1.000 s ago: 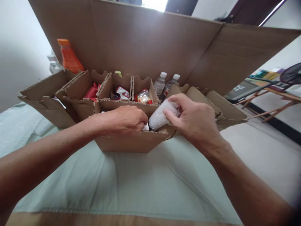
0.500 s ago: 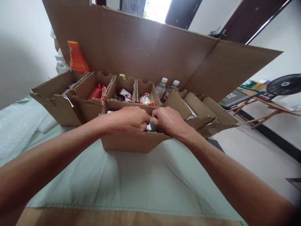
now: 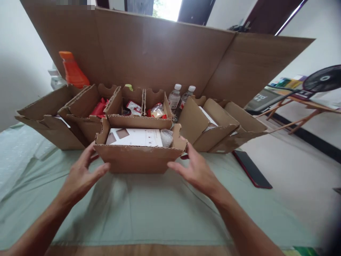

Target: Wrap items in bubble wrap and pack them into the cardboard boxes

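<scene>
A cardboard box stands in front of the row, holding a white box and something in bubble wrap. At its left end is my left hand, thumb and fingers spread around the corner. My right hand is at the right end in the same way, thumb in front, fingertips partly hidden behind the side. Whether either hand presses on the cardboard is hard to tell. Behind, open bins hold a red packet and small snack packets.
Two clear bottles and an orange bottle stand behind the bins, before a tall cardboard panel. More bins are at the right. A dark phone lies on the green cloth; a black fan is beyond.
Both hands have moved apart from above the front box to its two ends, and their fingers have opened. The box's contents now show. The view has shifted slightly.
</scene>
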Demonstrator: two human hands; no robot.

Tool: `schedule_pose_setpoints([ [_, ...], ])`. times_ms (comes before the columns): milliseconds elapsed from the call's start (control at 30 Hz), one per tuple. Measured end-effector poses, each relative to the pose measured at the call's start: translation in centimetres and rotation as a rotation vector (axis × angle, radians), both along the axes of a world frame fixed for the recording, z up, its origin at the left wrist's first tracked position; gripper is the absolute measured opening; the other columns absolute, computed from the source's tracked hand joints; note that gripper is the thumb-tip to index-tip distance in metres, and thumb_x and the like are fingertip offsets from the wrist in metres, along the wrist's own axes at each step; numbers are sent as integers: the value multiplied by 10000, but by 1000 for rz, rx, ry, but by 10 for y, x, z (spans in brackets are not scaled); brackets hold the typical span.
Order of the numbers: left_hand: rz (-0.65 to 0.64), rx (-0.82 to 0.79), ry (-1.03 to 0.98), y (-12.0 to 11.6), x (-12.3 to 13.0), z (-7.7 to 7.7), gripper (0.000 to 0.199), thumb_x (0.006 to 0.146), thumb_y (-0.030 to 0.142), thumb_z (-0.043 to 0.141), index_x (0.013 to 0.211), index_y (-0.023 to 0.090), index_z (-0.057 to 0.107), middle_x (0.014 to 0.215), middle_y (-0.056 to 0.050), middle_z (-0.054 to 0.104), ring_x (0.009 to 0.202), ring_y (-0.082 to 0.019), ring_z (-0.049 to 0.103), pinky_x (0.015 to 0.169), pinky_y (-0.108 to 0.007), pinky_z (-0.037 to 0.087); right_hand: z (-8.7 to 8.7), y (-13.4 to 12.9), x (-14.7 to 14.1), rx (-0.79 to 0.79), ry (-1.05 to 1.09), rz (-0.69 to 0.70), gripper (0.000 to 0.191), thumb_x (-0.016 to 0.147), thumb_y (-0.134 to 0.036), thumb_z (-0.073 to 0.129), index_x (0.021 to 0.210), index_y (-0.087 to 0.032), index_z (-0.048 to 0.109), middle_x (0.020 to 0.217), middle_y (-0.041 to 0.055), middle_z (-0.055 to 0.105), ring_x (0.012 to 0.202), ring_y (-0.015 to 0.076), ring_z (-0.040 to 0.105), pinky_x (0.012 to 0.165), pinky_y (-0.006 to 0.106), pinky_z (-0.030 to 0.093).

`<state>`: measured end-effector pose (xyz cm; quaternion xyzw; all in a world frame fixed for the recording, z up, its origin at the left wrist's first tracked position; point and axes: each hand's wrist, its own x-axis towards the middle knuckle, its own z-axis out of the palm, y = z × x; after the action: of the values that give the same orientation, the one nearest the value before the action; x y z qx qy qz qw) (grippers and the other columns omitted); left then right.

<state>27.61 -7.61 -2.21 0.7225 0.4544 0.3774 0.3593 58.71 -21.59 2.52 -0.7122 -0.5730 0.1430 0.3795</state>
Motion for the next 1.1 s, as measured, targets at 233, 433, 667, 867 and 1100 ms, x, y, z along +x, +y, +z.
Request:
schedule_pose_setpoints([
  [233,-10,-105,-128,-41,26,-14,614,782,658,726,1160,179,656,1167,-147,747,1112,-353,703,966,-479,578,-22,-26,-30,115,65,-6,734,940,-508,649,1583,-245,413,1626,127,436,1482,349,442,1208,592,386],
  [433,171,94,-29,-82,-19,22,417,821,616,712,1059,274,685,1053,-58,750,1145,-352,676,1018,-503,556,14,-62,-56,253,-73,67,712,979,-406,631,1617,-254,353,1620,99,451,1489,312,441,1189,532,452],
  [667,-102,166,-207,-55,51,68,498,820,576,724,1166,227,643,1113,-82,753,1066,-298,718,937,-434,606,55,-60,-15,313,-84,-119,446,888,-519,706,1231,-234,724,1105,80,768,1126,336,702,964,528,603],
  [867,47,37,-86,-105,-7,17,528,856,567,700,1332,347,638,1300,-33,730,1298,-379,622,1113,-578,508,10,-94,-54,228,-83,-9,718,948,-399,669,1599,-267,396,1561,99,530,1425,319,525,1150,514,500],
  [1100,-48,-69,-123,-83,19,-7,497,829,599,711,1112,191,696,1146,-136,768,1070,-360,721,1000,-546,567,-5,-76,-28,159,-15,-69,716,941,-498,654,1580,-267,430,1609,96,469,1481,334,448,1215,583,390],
])
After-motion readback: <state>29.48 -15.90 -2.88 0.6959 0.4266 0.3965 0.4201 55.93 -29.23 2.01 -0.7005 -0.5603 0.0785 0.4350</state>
